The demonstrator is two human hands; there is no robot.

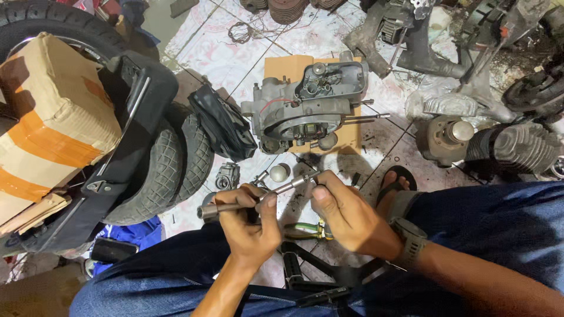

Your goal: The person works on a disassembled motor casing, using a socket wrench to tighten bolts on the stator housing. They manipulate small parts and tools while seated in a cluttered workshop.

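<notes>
Cardboard, a taped box (50,117), sits far left on a tyre (170,167) that leans by a black scooter panel (126,129), all out of the way of the working spot. Next comes the left hand (249,220), fingers curled tight round the thick end of a long metal socket driver (258,196), thumb on top, which looks like a grip meant to stop the shaft from turning. The tool is raised over the person's lap and the tiled floor (235,58), not resting on anything. Its long axis runs nearly level, rising a little from the lower-left butt end to the upper-right tip (the tip end is near the loose round parts on the floor). The right hand (346,214) pinches the slimmer end between thumb and fingertips, seemingly to twist or seat a piece there. Beyond, a grey engine casing (308,103) lies on flat cardboard (282,67), probably to keep it off the tiles; further right stand finned cylinders (511,147).
</notes>
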